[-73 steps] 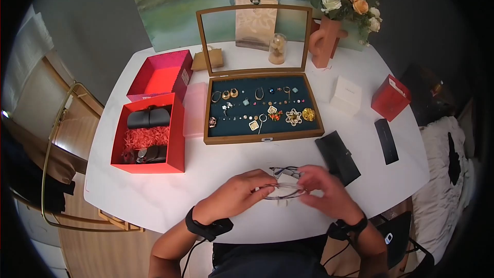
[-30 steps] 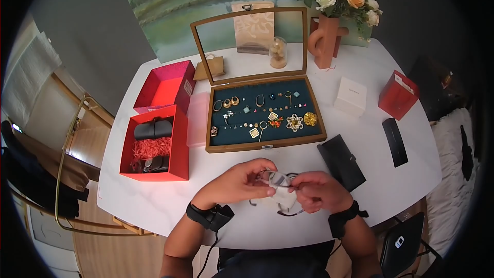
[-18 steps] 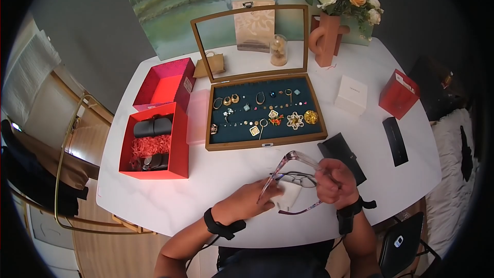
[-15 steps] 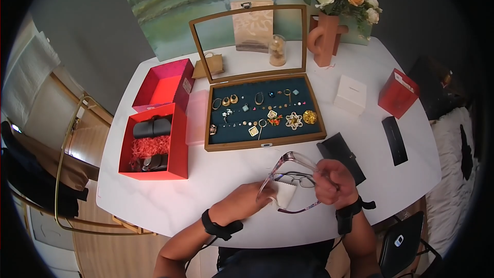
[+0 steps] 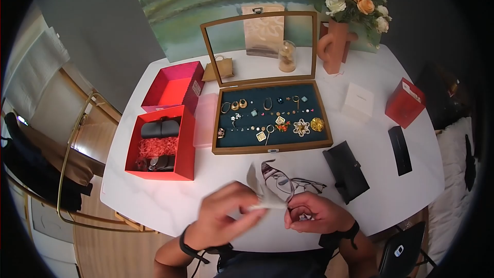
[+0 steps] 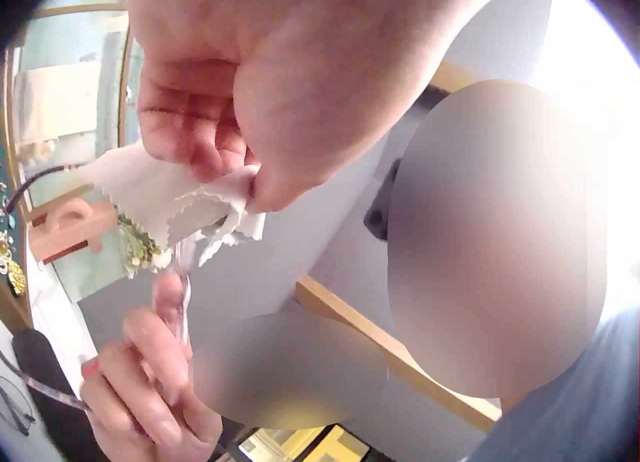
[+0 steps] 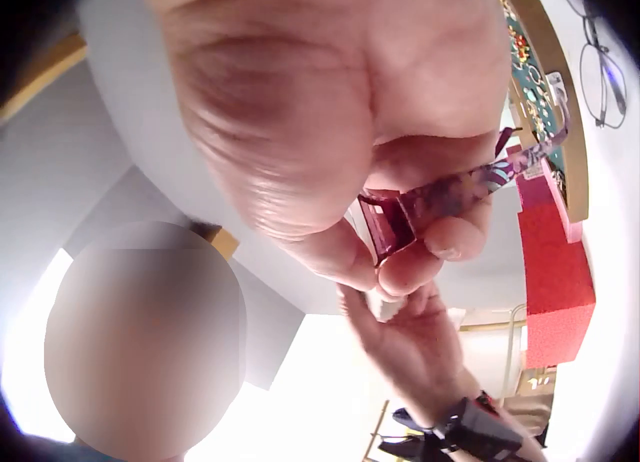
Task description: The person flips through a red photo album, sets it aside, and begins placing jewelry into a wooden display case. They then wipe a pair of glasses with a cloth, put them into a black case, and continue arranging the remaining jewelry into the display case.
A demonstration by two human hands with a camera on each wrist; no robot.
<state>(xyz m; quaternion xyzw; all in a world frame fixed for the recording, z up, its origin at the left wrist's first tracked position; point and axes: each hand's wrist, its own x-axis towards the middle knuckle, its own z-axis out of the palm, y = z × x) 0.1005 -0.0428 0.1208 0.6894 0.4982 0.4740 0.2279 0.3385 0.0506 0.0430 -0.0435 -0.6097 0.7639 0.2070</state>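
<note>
My left hand [image 5: 224, 213] pinches a pale lens cloth [image 6: 150, 187] with a zigzag edge, bunched between thumb and fingers. Across from it my right hand [image 5: 320, 213] grips a pair of eyeglasses [image 7: 455, 197] by the end of the frame, thumb and fingers at the hinge. These eyeglasses have purple-patterned temples, one pointing away over the table. The cloth overlaps the front of the frame in the left wrist view and partly hides it. A second, thin dark-framed pair of eyeglasses [image 7: 603, 82] lies on the table just beyond my right hand.
An open wooden jewelry case [image 5: 242, 149] stands ahead. Left of it are a red box [image 5: 185, 149] with glasses cases and a pink lid-like box [image 5: 177, 77]. Right are a black case [image 5: 347, 172], a white box [image 5: 358, 100], a red box [image 5: 405, 103] and a black strip-like case [image 5: 400, 150].
The left hand has lifted the cloth off the table and brought it to the eyeglasses. The right hand has turned the eyeglasses, lowering them and drawing them closer to the body.
</note>
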